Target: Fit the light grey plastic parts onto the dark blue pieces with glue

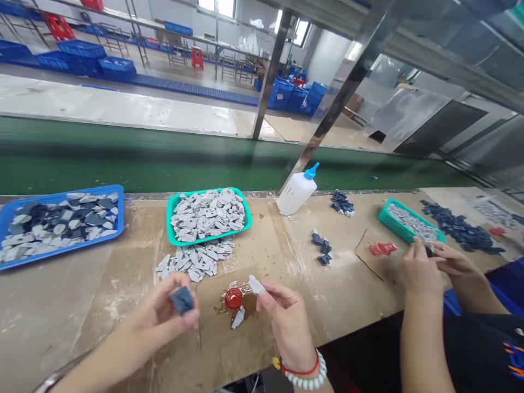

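In my left hand (170, 311) a dark blue-grey plastic piece (182, 301) is pinched between thumb and fingers. My right hand (286, 316) grips a light grey plastic piece (256, 284) by one end, its other end pointing left. Between the hands, on the cardboard-covered table, sits a small red round cap (233, 298) with wet-looking smears around it. Just below the cap lies another loose light grey piece (238, 317). Beyond my hands, a pile of grey pieces (200, 262) spills in front of a green tray (249, 221) heaped with more of them.
A blue tray (121, 215) of mixed dark and grey pieces is at left. Behind centre stands a white squeeze bottle (295, 194) with a blue nozzle. Small dark clusters (322, 248) lie right of centre. A co-worker's hands (426, 262) work at right. A green conveyor belt (164, 161) runs behind.
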A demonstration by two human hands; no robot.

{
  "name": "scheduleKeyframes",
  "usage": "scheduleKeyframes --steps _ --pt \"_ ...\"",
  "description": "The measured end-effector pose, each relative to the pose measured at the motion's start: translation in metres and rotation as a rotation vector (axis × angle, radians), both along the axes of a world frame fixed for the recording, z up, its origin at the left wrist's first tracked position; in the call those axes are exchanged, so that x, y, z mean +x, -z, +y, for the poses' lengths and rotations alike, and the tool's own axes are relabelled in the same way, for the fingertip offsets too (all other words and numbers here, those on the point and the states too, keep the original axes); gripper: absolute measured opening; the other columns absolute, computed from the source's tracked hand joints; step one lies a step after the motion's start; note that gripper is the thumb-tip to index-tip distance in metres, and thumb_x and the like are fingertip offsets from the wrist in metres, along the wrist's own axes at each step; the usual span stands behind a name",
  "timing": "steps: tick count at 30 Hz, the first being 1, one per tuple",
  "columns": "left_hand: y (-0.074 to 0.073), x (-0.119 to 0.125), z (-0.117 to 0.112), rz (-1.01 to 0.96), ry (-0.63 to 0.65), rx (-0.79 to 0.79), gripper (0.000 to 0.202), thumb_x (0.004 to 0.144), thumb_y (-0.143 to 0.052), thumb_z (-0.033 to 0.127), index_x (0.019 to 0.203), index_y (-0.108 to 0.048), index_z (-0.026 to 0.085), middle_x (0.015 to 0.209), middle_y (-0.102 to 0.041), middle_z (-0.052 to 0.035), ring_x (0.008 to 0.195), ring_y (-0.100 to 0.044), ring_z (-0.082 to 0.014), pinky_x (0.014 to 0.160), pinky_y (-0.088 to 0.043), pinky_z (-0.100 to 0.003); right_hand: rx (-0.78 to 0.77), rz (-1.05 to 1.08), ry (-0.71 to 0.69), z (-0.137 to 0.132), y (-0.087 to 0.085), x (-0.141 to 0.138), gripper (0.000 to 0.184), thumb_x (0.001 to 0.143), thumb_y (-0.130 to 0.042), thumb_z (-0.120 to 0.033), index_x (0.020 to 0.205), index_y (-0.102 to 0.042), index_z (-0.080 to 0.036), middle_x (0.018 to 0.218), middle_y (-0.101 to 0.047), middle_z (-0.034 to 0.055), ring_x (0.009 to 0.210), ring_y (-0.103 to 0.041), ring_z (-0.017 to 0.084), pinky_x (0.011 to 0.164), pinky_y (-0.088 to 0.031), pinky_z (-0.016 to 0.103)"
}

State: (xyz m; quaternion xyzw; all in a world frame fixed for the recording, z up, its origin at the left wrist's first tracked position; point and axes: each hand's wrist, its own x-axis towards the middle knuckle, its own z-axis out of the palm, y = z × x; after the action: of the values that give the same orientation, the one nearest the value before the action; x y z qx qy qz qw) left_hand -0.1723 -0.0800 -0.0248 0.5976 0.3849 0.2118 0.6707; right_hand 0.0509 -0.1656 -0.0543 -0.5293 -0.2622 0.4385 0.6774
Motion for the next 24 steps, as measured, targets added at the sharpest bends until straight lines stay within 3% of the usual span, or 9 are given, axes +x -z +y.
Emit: scheduleKeyframes --steps 3,5,8,12,15,18,24 --pt "0.007 0.016 -0.014 0.045 0.033 0.101 0.02 0.095 -0.052 0.042 0.092 -0.039 0.026 0.084 -0.05 0.0037 0.074 -0.05 -0.0124 0.069 -0.042 -0.025 0.163 -0.212 -0.07 0.005 -0.024 -0.018 0.013 0.074 -0.079 -0.019 0.086 -0.079 -0.024 0.08 -0.073 0.0041 0.069 -0.068 0.015 0.059 -0.057 0.024" --pt "0.004 0.022 -0.018 0.063 0.04 0.142 0.012 0.099 -0.043 0.039 0.105 -0.039 0.03 0.09 -0.049 0.0029 0.082 -0.049 -0.0139 0.077 -0.041 -0.027 0.248 -0.385 -0.1 0.006 -0.035 -0.029 0.021 0.075 -0.075 -0.01 0.09 -0.078 -0.026 0.084 -0.074 0.0039 0.074 -0.07 0.016 0.062 -0.058 0.024" --pt "-0.004 0.023 -0.021 0.046 0.055 0.146 0.026 0.097 -0.046 0.033 0.12 -0.036 0.034 0.104 -0.049 0.0012 0.098 -0.048 -0.017 0.087 -0.039 -0.029 0.325 -0.545 -0.147 0.006 -0.043 -0.038 0.027 0.077 -0.072 -0.005 0.093 -0.077 -0.026 0.087 -0.074 0.0039 0.077 -0.071 0.015 0.065 -0.059 0.023" --pt "-0.01 0.02 -0.023 0.013 0.094 0.201 0.035 0.085 -0.05 0.018 0.117 -0.042 0.031 0.109 -0.05 0.0007 0.105 -0.048 -0.0193 0.09 -0.038 -0.029 0.354 -0.609 -0.183 0.009 -0.042 -0.04 0.028 0.078 -0.071 -0.004 0.095 -0.077 -0.026 0.089 -0.075 0.0042 0.079 -0.072 0.016 0.068 -0.06 0.024" --pt "-0.01 0.021 -0.023 -0.033 0.094 0.261 0.03 0.088 -0.05 0.028 0.117 -0.045 0.032 0.109 -0.052 0.0014 0.104 -0.05 -0.0197 0.089 -0.039 -0.029 0.35 -0.634 -0.2 0.009 -0.038 -0.04 0.026 0.08 -0.07 -0.006 0.095 -0.077 -0.026 0.089 -0.074 0.0044 0.079 -0.072 0.017 0.07 -0.061 0.025" --pt "-0.01 0.023 -0.025 0.051 0.046 0.269 0.017 0.096 -0.044 0.04 0.11 -0.048 0.031 0.1 -0.054 0.0018 0.097 -0.052 -0.0184 0.084 -0.039 -0.028 0.377 -0.732 -0.241 0.007 -0.035 -0.041 0.025 0.084 -0.064 -0.006 0.093 -0.077 -0.025 0.088 -0.074 0.0053 0.075 -0.071 0.016 0.068 -0.06 0.026" --pt "0.0 0.035 -0.04 0.179 -0.083 0.204 0.022 0.099 -0.03 0.045 0.114 -0.039 0.031 0.079 -0.049 0.0029 0.076 -0.047 -0.0184 0.076 -0.036 -0.032 0.442 -1.097 -0.25 -0.002 -0.028 -0.049 0.022 0.087 -0.057 -0.001 0.093 -0.074 -0.014 0.08 -0.071 0.0106 0.07 -0.066 0.018 0.061 -0.057 0.026"
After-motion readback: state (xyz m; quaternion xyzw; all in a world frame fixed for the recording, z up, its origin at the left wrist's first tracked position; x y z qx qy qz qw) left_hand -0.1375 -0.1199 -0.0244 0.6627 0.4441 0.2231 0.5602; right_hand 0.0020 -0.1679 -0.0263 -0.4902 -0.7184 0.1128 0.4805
